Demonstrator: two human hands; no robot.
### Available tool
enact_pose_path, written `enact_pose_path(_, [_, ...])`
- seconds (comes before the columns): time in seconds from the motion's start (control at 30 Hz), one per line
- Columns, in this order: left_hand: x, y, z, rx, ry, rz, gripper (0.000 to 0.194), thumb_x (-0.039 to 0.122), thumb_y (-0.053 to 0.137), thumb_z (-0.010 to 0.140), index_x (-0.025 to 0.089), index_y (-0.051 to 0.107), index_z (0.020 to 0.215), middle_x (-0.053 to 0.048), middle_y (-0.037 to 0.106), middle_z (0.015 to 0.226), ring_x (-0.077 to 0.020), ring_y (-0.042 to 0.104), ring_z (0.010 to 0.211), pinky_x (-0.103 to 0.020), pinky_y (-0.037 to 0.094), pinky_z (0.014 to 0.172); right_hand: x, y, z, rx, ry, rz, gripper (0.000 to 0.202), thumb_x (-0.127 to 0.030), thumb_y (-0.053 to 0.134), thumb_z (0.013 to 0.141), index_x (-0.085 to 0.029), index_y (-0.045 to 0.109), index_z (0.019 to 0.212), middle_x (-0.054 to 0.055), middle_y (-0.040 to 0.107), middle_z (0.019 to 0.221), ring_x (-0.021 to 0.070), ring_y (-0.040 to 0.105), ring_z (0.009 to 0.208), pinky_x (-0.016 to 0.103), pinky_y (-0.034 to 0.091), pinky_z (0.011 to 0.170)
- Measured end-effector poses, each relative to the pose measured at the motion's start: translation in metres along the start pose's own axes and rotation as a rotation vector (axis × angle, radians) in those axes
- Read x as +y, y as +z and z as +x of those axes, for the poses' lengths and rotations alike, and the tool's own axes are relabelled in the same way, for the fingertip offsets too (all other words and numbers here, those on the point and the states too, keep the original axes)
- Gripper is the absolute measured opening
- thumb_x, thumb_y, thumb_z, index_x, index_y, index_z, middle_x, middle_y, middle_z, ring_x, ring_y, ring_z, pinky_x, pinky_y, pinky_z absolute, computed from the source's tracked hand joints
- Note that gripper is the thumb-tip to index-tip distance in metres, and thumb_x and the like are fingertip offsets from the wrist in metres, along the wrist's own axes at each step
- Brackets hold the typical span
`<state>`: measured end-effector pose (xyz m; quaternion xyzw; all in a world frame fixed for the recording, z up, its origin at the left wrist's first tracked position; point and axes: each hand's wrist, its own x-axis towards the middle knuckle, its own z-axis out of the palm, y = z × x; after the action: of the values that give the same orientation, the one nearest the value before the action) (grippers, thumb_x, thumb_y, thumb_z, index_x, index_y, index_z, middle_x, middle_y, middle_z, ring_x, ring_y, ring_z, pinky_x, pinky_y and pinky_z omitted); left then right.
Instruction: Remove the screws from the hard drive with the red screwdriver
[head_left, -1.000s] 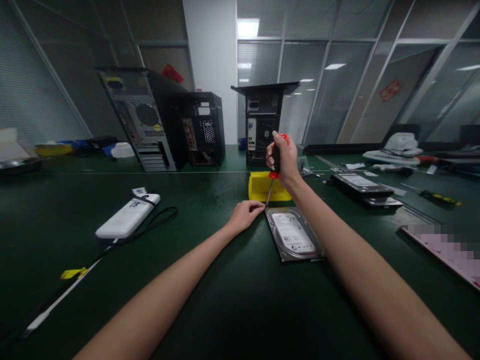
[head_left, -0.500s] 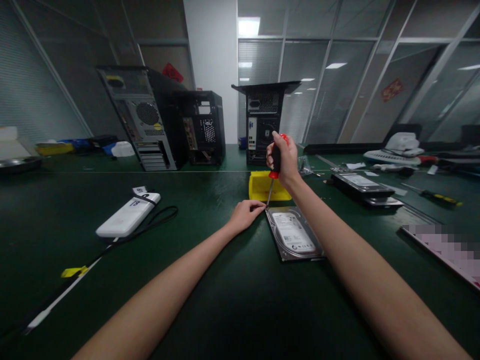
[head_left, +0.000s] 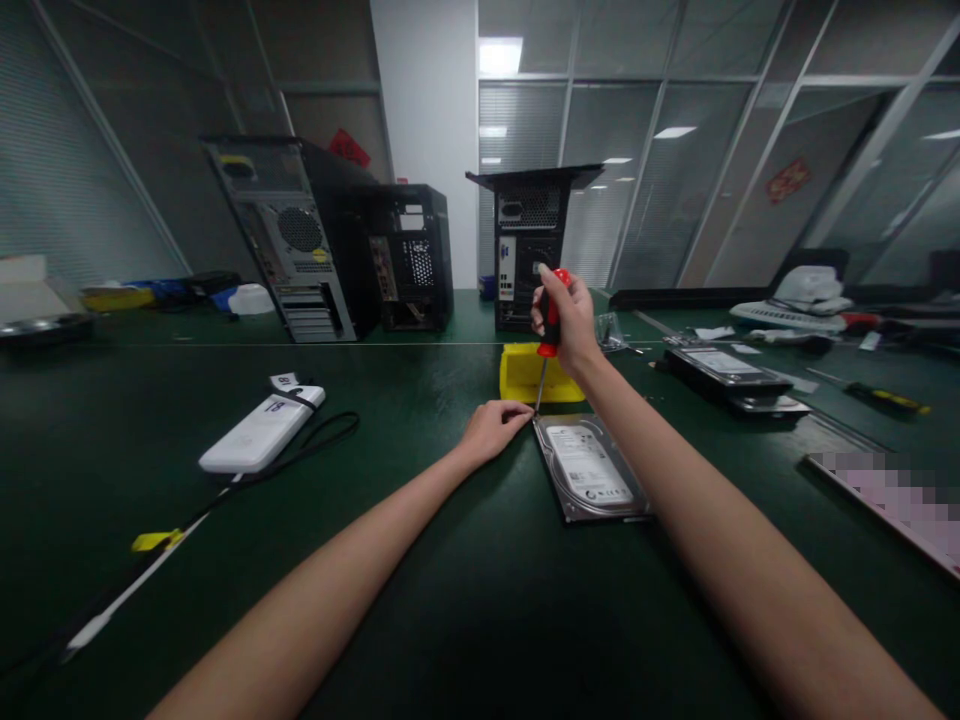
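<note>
My right hand (head_left: pixel 568 312) grips the red and black handle of a screwdriver (head_left: pixel 551 325), thumb pressed along its upper part. The shaft points down, slightly tilted, and its tip meets the far left corner of a hard drive (head_left: pixel 589 465). The drive lies flat, label side up, partly covered by my right forearm. At that same corner the fingers of my left hand (head_left: pixel 495 428) are pinched together beside the screwdriver tip; whatever they hold is too small to make out. Just behind the drive sits a yellow tray (head_left: pixel 517 375).
Three computer cases (head_left: pixel 300 240) stand along the back of the green table (head_left: pixel 420 600). To the left lies a white power bank (head_left: pixel 262 430) with a cable. On the right are stacked drives (head_left: pixel 724 370), another screwdriver (head_left: pixel 877 393) and a partly blurred-out flat object (head_left: pixel 885 510).
The right hand's grip on the screwdriver handle has shifted slightly. The whole view has moved a little. The drive and the left hand keep their places.
</note>
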<state>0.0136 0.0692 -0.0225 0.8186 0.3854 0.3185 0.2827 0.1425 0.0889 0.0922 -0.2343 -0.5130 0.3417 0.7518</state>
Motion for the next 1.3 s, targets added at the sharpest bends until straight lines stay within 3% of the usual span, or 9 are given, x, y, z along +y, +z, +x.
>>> enact_pose_path(0.17, [-0.0002,0.0004,0.0001,0.01,0.001,-0.004,0.024,0.029,0.052,0.084,0.019,0.071,0.097,-0.003,0.072,0.101,-0.0175,0.064,0.093,-0.026,0.048,0.085,-0.002,-0.0013,0.0016,-0.003,0.058,-0.017,0.043,-0.057,0.065,0.067,-0.021,0.047,0.079,-0.006,0.056,0.063,0.006,0.051,0.044,0.019,0.042,0.04])
enact_pose_path(0.37, [0.0014,-0.0007,0.0002,0.014,0.009,-0.015,0.024,0.027,0.051,0.085,0.019,0.071,0.096,-0.003,0.072,0.102,-0.0174,0.064,0.095,-0.026,0.047,0.086,-0.0051,-0.0013,0.0008,-0.054,0.135,0.051,0.054,-0.072,0.047,0.071,-0.019,0.052,0.081,-0.005,0.054,0.058,0.0054,0.048,0.041,0.018,0.036,0.036])
enact_pose_path(0.6, [-0.0005,0.0001,0.0005,0.006,-0.004,0.001,0.025,0.029,0.05,0.086,0.02,0.07,0.097,-0.003,0.071,0.103,-0.0174,0.063,0.096,-0.026,0.047,0.087,-0.003,0.0021,-0.001,-0.002,0.063,-0.011,0.047,-0.056,0.069,0.063,-0.024,0.041,0.082,-0.009,0.053,0.061,0.0046,0.044,0.041,0.018,0.033,0.034])
enact_pose_path(0.8, [0.0024,-0.0006,0.0004,-0.003,-0.015,0.008,0.027,0.026,0.045,0.088,0.019,0.068,0.099,-0.003,0.071,0.103,-0.0169,0.062,0.097,-0.026,0.046,0.086,-0.0052,0.0002,-0.0005,-0.096,0.156,0.026,0.049,-0.069,0.051,0.071,-0.02,0.051,0.076,-0.004,0.055,0.06,0.0064,0.05,0.043,0.02,0.037,0.037])
enact_pose_path(0.93, [0.0039,-0.001,0.0005,-0.016,-0.018,-0.002,0.029,0.025,0.042,0.088,0.019,0.067,0.1,-0.002,0.071,0.101,-0.0159,0.063,0.095,-0.025,0.046,0.084,-0.0063,0.0,-0.0006,-0.094,0.177,0.064,0.056,-0.074,0.045,0.071,-0.02,0.052,0.077,-0.005,0.054,0.057,0.0052,0.045,0.038,0.02,0.034,0.035])
enact_pose_path(1.07, [0.0031,-0.001,0.0004,-0.018,-0.022,-0.006,0.029,0.026,0.041,0.089,0.019,0.066,0.101,-0.002,0.071,0.1,-0.0156,0.063,0.095,-0.025,0.046,0.084,-0.0066,0.0021,-0.0028,-0.056,0.142,0.043,0.048,-0.069,0.056,0.067,-0.023,0.044,0.08,-0.008,0.051,0.056,0.0046,0.038,0.034,0.018,0.027,0.031])
enact_pose_path(1.17, [0.0032,-0.0014,0.0004,-0.02,-0.031,-0.006,0.028,0.026,0.041,0.089,0.019,0.066,0.101,-0.002,0.071,0.1,-0.016,0.063,0.096,-0.026,0.046,0.085,-0.0055,0.0012,-0.0021,-0.029,0.107,0.01,0.045,-0.059,0.067,0.064,-0.024,0.041,0.077,-0.008,0.053,0.06,0.0043,0.04,0.036,0.019,0.03,0.032])
enact_pose_path(1.3, [0.0043,-0.0017,0.0006,-0.02,-0.039,0.0,0.028,0.026,0.042,0.089,0.02,0.067,0.1,-0.001,0.071,0.1,-0.0155,0.063,0.097,-0.025,0.045,0.086,-0.0051,-0.0033,0.0023,-0.077,0.129,0.017,0.049,-0.07,0.055,0.066,-0.022,0.045,0.073,-0.005,0.054,0.062,0.0061,0.046,0.04,0.021,0.036,0.036])
